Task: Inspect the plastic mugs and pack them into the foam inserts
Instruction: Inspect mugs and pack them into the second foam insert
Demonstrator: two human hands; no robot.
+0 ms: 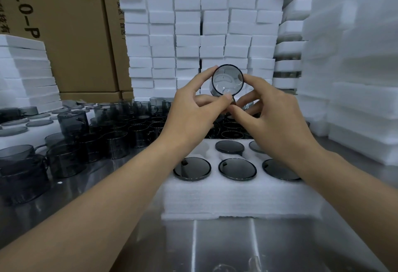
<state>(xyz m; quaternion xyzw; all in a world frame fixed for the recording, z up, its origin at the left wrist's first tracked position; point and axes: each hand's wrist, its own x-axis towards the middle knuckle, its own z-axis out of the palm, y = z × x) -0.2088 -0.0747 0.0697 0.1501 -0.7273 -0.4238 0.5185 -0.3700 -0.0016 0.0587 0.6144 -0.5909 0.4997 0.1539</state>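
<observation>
We find one mug held above the foam insert, its mouth turned toward the camera. Fingers of the left hand pinch its rim at left and bottom; fingers of the right hand curl round its right side. In the insert's near pockets sit dark mugs. Left of the insert, loose mugs crowd the desk.

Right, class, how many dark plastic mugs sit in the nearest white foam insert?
5 dark plastic mugs: front left, front middle, front right, two behind; right hand may hide more.
</observation>
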